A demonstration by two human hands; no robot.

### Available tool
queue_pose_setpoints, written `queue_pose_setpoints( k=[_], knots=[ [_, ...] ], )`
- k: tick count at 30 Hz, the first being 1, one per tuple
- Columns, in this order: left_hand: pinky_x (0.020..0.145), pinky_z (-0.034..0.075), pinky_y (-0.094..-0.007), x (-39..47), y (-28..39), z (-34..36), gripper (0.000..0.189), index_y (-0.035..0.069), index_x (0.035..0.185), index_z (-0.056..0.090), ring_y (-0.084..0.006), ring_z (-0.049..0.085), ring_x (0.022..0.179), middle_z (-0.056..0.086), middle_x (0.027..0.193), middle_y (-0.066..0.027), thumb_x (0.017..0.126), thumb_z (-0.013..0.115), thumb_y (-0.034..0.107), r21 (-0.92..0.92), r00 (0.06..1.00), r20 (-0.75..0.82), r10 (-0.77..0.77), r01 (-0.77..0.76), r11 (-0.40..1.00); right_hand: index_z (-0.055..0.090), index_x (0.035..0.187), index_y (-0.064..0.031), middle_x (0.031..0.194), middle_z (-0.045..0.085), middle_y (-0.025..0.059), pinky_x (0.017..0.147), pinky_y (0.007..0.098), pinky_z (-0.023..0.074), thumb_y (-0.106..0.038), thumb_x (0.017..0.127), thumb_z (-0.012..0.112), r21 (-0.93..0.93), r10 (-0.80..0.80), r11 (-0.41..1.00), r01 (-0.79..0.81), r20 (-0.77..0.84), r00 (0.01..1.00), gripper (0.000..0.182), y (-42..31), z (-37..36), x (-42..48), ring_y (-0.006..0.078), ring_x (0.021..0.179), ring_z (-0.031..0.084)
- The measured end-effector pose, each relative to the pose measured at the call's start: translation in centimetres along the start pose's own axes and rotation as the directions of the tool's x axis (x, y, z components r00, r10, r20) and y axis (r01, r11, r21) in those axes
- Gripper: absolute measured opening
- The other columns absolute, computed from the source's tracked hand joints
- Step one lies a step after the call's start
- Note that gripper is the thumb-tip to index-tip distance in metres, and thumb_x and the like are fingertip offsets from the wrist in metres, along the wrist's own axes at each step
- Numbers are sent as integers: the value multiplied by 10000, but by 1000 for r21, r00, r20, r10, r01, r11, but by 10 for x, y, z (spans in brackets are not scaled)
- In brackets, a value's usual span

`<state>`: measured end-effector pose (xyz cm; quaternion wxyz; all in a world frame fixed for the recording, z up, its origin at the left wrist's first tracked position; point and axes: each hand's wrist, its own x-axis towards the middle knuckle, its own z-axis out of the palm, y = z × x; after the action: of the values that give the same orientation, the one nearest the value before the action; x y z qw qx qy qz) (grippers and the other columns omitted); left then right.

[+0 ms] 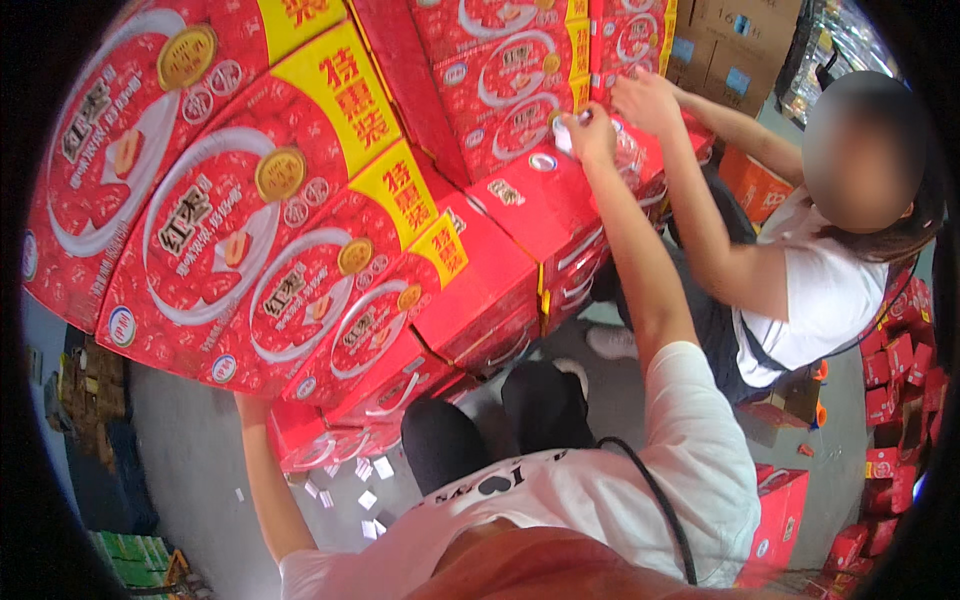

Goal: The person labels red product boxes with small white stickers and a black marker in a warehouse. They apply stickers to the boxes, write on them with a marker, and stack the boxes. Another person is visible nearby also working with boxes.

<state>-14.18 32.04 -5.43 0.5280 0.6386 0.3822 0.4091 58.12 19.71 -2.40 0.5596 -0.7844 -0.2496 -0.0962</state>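
Note:
My right hand (pixel 598 136) reaches far out over the red cartons, its fingers pinched on a small white object (pixel 564 136) that I cannot make out clearly. Below it lies the top of a red carton (pixel 517 202) with a round logo. My left forearm (pixel 262 465) runs up to the lower corner of a big red printed carton (pixel 217 232). The left hand itself is hidden behind that carton. A clear, shiny wrap (pixel 630 154) lies beside my right hand, close to another person's hands (pixel 646 101).
The co-worker (pixel 810 285) crouches to my right. White paper slips (pixel 367 499) are scattered on the grey floor (pixel 187 450). Brown cartons (pixel 727 52) stand at the back, red boxes (pixel 892 390) pile up at the right rim, and a red carton (pixel 780 517) stands behind me.

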Motion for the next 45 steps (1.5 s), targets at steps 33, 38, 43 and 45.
queue_pose_setpoints(
  k=[33,38,43,45],
  knots=[
    [957,476,-418,-24,421,234,300,116,1116,676,-302,586,1107,608,1206,-108,823,656,55,770,-14,428,904,-519,-373,648,1102,6,863,674,70,583,204,507,-161,988,616,936,-390,272,222,-104,915,204,-287,-166,-179,57,651,589],
    [993,448,-405,6,434,246,230,71,1057,647,-320,567,1113,605,1184,-152,831,623,38,772,133,587,798,-388,-503,650,1092,3,863,680,61,582,197,498,-186,969,653,953,-437,236,192,-73,896,226,-318,-175,-185,54,667,599],
    [983,440,-411,-40,408,156,422,188,1169,695,-305,562,1153,605,1260,-52,768,712,59,859,167,459,873,-334,-388,663,1070,-10,837,672,32,579,177,469,-195,963,664,944,-566,229,236,-68,822,214,-354,-170,-177,42,660,590],
    [931,466,-411,-70,384,126,363,167,1117,701,-293,583,1094,624,1175,-63,772,697,57,933,138,323,936,-209,-291,665,1059,-11,815,669,25,570,173,460,-201,952,679,921,-624,225,319,-115,773,218,-372,-161,-171,40,660,593]
  ],
)
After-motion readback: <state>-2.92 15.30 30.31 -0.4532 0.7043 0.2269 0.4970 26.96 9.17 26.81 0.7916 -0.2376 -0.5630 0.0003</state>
